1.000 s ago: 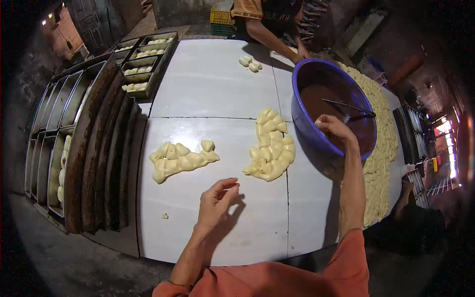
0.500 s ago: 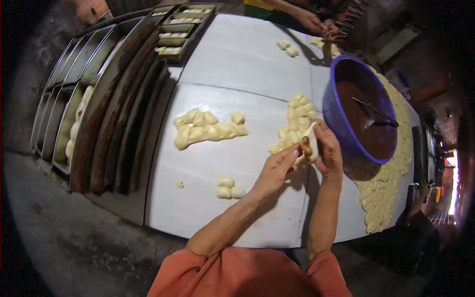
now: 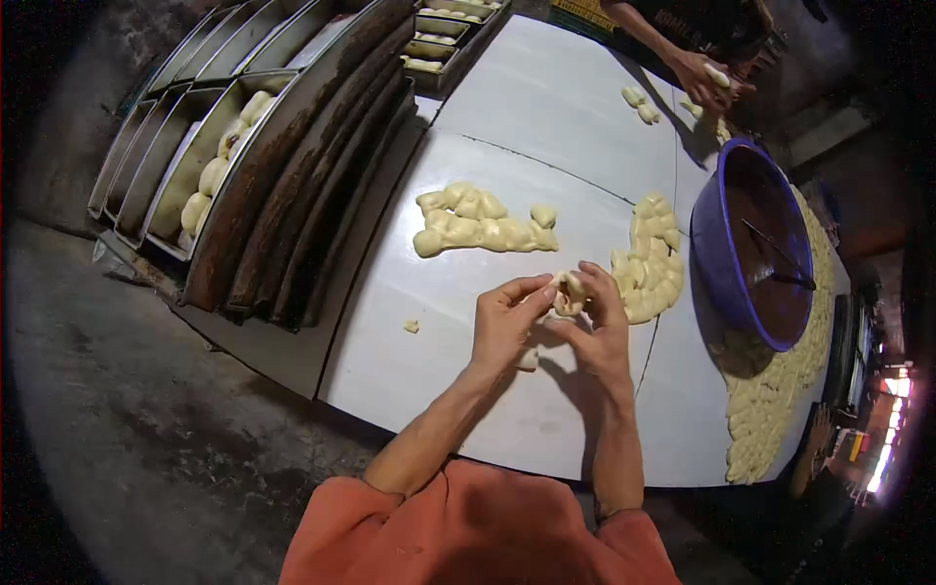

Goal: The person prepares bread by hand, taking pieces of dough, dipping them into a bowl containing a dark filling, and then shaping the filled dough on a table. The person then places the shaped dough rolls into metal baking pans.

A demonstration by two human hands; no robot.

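Above the white table [image 3: 468, 341], my left hand [image 3: 507, 320] and my right hand [image 3: 597, 330] both grip one piece of pale dough [image 3: 568, 293]. Its edges are gathered around a brown filling that shows through the gap. Under my hands a shaped dough piece [image 3: 527, 360] rests on the table, mostly hidden. To the right of my right hand lies a cluster of dough balls [image 3: 651, 278]. A second dough cluster [image 3: 483, 232] is spread beyond my left hand, and a small dough scrap [image 3: 411, 326] sits to its left.
A purple basin [image 3: 714, 278] of brown filling, with a utensil in it, stands on the right beside a mass of dough pieces [image 3: 770, 419]. Stacked metal baking tins [image 3: 249, 185] line the left side. Across the table a co-worker's hands [image 3: 717, 83] hold dough.
My hands have moved left and nearer to me with the dough. The piece, opened out around the filling before, is now drawn together at its edges. My view has shifted too.
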